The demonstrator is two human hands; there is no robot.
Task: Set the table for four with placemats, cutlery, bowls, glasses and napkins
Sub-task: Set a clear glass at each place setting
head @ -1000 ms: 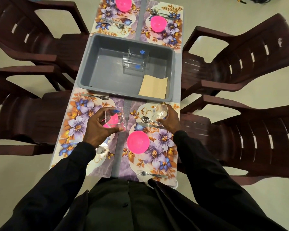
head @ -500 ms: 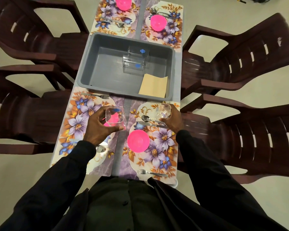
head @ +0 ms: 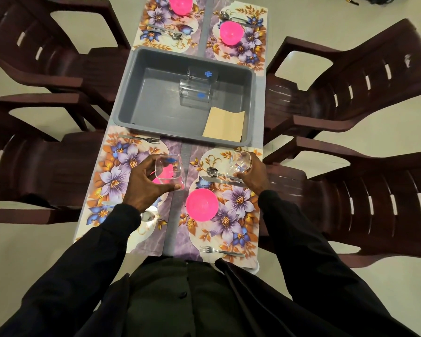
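4 dark chairs (head: 365, 76), 2 per side of the narrow table (head: 259, 98). 1 grey tub (head: 156, 100) sits mid-table. 4 floral placemats (head: 117, 171): 2 at the far end, 2 near me. 4 pink bowls (head: 201, 204), 1 per mat; the near-left one shows thru the glass I'm holding. 4 clear glasses total: 2 spare glasses (head: 196, 96) in the tub, one behind the other, + 1 in each hand. 1 tan napkin stack (head: 224, 124) in the tub's near-right corner; sheet count can't tell.

L glass (head: 169, 171) is over the near-left mat's inner edge, upright, mouth up at me; resting or lifted, can't tell. L hand (head: 144, 183) comes in from the left, thumb on the near wall, fingers curled round the far side, clamped on it. R glass (head: 240, 162) is at the near-right mat's far right corner, just past the spoon (head: 213, 171) + knife (head: 223, 181), tilted, mouth leaning far-right. R hand (head: 253, 176) wraps it from the right, fingers curled round it.
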